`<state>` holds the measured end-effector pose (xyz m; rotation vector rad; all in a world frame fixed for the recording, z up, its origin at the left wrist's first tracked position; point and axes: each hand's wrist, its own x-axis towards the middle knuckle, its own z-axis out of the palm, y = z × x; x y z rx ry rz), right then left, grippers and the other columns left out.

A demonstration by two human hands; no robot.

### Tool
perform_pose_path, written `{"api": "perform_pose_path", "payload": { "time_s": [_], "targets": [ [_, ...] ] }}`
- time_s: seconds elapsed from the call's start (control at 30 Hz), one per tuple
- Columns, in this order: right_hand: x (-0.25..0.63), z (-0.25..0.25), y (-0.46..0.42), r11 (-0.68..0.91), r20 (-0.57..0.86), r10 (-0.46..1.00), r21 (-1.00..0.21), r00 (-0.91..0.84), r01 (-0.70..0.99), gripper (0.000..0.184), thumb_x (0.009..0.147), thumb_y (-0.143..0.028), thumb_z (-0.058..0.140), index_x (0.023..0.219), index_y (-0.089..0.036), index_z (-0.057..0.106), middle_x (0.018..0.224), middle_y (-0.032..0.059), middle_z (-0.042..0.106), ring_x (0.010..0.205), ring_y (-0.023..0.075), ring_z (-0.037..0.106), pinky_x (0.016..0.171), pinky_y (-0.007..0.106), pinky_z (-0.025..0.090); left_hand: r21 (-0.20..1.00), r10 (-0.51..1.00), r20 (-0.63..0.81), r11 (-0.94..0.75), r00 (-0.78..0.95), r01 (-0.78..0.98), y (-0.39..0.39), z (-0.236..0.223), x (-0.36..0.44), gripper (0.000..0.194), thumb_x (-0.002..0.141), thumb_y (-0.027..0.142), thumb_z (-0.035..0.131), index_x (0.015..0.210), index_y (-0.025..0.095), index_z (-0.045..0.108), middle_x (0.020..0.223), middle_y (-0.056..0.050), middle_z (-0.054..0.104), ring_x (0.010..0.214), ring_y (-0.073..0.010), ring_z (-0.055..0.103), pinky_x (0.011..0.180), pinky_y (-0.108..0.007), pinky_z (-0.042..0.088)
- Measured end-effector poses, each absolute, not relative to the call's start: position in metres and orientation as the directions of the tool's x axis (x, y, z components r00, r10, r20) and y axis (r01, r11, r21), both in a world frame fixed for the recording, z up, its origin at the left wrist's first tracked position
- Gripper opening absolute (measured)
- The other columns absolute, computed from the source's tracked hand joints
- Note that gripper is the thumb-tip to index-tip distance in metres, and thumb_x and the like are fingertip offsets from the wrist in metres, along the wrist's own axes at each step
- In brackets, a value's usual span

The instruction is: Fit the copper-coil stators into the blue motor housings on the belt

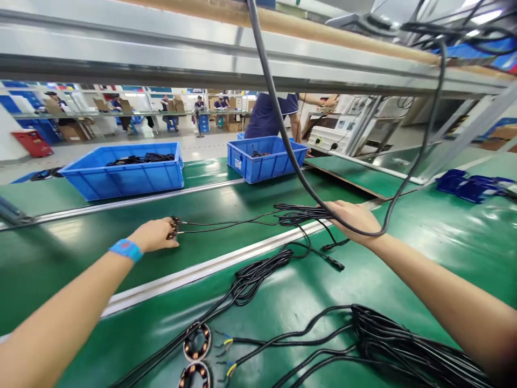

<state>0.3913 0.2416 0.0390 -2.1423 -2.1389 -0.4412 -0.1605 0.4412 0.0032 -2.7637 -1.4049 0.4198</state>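
Observation:
My left hand (155, 235), with a blue wristband, is closed on the end of a thin black cable (226, 224) that lies stretched across the green conveyor belt (72, 253). My right hand (353, 218) rests on a bunch of black cables (299, 214) at the belt's right edge, fingers curled over them. A thick black cable (283, 140) hangs down from above and loops under my right wrist.
Two blue bins (121, 175) (264, 159) with black cables stand beyond the belt. Loose cable bundles (396, 345) and two round copper-wound stators (197, 342) lie on the near green table. A person in dark blue (266, 116) works behind the second bin. Blue parts (468, 186) lie at right.

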Motion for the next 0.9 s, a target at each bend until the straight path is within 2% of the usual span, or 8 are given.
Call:
{"api": "perform_pose_path", "payload": {
  "time_s": [0.07,0.17,0.27,0.37,0.53,0.77,0.83,0.9],
  "targets": [
    [0.372,0.023,0.26,0.04,0.219,0.974,0.116,-0.065,0.992,0.039,0.102,-0.033,0.044,0.134,-0.022,0.064,0.116,0.0136,0.071,0.103,0.0314,0.068,0.082,0.039,0.048,-0.148,0.83,-0.229,-0.546,0.508,0.825,0.409,0.012,-0.21,0.037,0.089,0.054,0.066,0.083,0.018,0.07,0.134,-0.01,0.063,0.092,-0.0239,0.068,0.092,-0.043,0.054],
    [0.329,-0.005,0.29,0.159,0.165,0.975,-0.035,-0.151,0.987,0.038,0.098,-0.026,0.047,0.132,-0.022,0.063,0.121,0.0133,0.07,0.114,0.0324,0.065,0.096,0.044,0.046,-0.162,0.888,-0.236,-0.436,0.394,0.885,0.348,0.015,-0.276,0.044,0.085,0.059,0.06,0.067,0.02,0.068,0.131,-0.01,0.064,0.08,-0.0267,0.069,0.083,-0.043,0.054],
    [0.289,-0.032,0.309,0.336,0.072,0.942,-0.181,-0.328,0.924,0.036,0.093,-0.024,0.054,0.127,-0.025,0.064,0.118,0.0069,0.072,0.111,0.0256,0.067,0.098,0.037,0.049,-0.122,0.909,-0.288,-0.348,0.302,0.929,0.287,0.006,-0.321,0.05,0.084,0.064,0.058,0.062,0.02,0.067,0.126,-0.01,0.067,0.075,-0.0251,0.07,0.078,-0.04,0.054],
    [0.274,-0.054,0.313,0.471,0.001,0.868,-0.319,-0.497,0.822,0.038,0.091,-0.03,0.057,0.128,-0.026,0.064,0.12,0.0042,0.072,0.11,0.0231,0.068,0.098,0.035,0.052,-0.031,0.897,-0.346,-0.303,0.274,0.953,0.238,0.002,-0.345,0.062,0.089,0.072,0.05,0.058,0.021,0.067,0.134,-0.009,0.065,0.083,-0.0234,0.072,0.08,-0.036,0.054],
    [0.286,-0.068,0.299,0.424,-0.028,0.854,-0.541,-0.519,0.726,0.052,0.095,-0.058,0.054,0.134,-0.026,0.064,0.134,0.0088,0.066,0.125,0.0307,0.061,0.11,0.047,0.048,0.106,0.884,-0.373,-0.262,0.283,0.959,0.192,0.011,-0.352,0.065,0.089,0.079,0.047,0.062,0.026,0.073,0.121,-0.005,0.071,0.105,-0.0256,0.07,0.083,-0.03,0.054],
    [0.294,-0.059,0.28,0.306,-0.171,0.877,-0.52,-0.449,0.797,0.065,0.09,-0.079,0.05,0.131,-0.033,0.071,0.137,0.0073,0.066,0.13,0.0336,0.059,0.116,0.051,0.045,0.185,0.907,-0.266,-0.285,0.327,0.941,0.174,0.034,-0.349,0.05,0.085,0.078,0.058,0.078,0.035,0.082,0.124,-0.002,0.074,0.104,-0.0222,0.073,0.088,-0.027,0.056],
    [0.291,-0.06,0.276,0.337,-0.099,0.904,-0.434,-0.416,0.836,0.071,0.088,-0.083,0.049,0.131,-0.032,0.072,0.141,0.0103,0.063,0.132,0.0367,0.057,0.116,0.056,0.043,0.166,0.945,-0.104,-0.29,0.309,0.943,0.177,0.062,-0.355,0.051,0.085,0.079,0.056,0.087,0.036,0.082,0.123,-0.001,0.074,0.105,-0.0217,0.072,0.091,-0.028,0.055],
    [0.286,-0.062,0.27,0.376,0.034,0.92,-0.348,-0.389,0.859,0.076,0.087,-0.084,0.049,0.135,-0.029,0.07,0.145,0.0135,0.058,0.134,0.0392,0.055,0.116,0.061,0.042,0.116,0.957,0.169,-0.256,0.235,0.96,0.18,0.099,-0.361,0.059,0.09,0.079,0.047,0.096,0.031,0.08,0.122,-0.005,0.073,0.107,-0.0233,0.07,0.098,-0.033,0.052]
  ]
}}
